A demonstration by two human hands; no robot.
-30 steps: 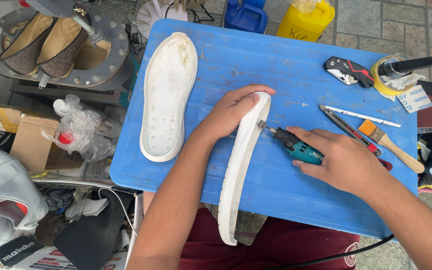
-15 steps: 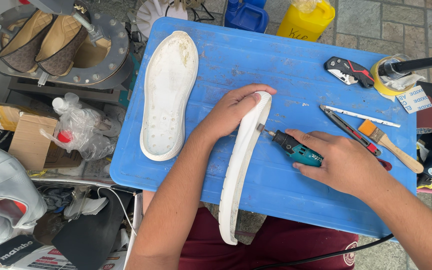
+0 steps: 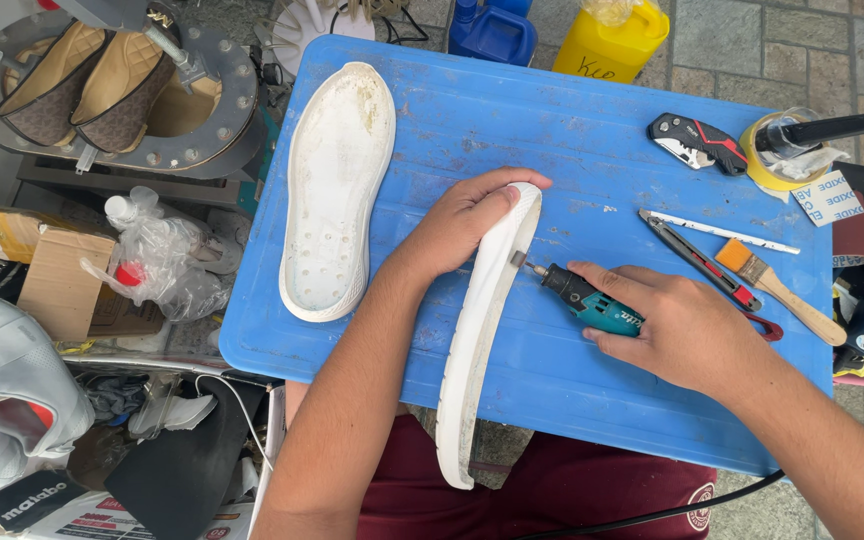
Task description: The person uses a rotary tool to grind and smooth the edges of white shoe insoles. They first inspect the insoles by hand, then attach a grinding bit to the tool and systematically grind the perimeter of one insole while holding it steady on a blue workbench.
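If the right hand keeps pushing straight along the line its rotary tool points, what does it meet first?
The right hand aims the teal rotary tool up-left. Its tip looks already at, or nearly at, the side wall of the white sole held on edge by the left hand; the sole comes first.

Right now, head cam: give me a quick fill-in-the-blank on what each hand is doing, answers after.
1. The left hand holds a white shoe sole standing on its ____.
2. The right hand grips a teal rotary tool whose tip meets that sole's ____ face.
3. A second white sole lies flat on the ____ board.
Answers: edge; inner; blue
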